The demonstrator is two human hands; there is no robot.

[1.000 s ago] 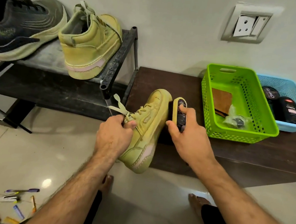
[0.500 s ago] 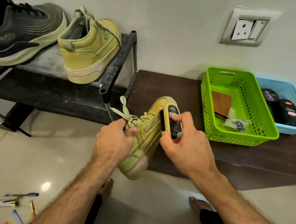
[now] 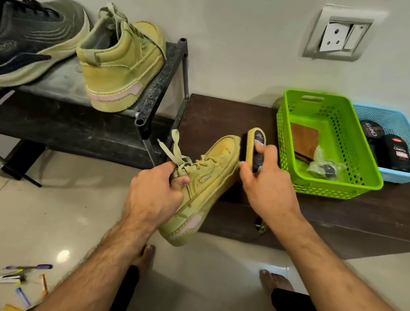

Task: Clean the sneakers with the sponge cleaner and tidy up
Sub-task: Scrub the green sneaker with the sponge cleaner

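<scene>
Frame centre: left hand [image 3: 155, 195] grip curled round sneaker [image 3: 203, 180] collar, steadying it, toe tilted up. Right hand [image 3: 266, 187] grip pinching cleaner [image 3: 256, 148], pressed against toe edge for scrubbing.

"Cherry" reads on the round tin [image 3: 371, 129] and again on the black bottle [image 3: 398, 156], both in the blue basket [image 3: 405, 120] at the right of the frame.

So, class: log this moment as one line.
left hand: holds yellow sneaker | right hand: sponge cleaner against toe | phase: cleaning
</scene>
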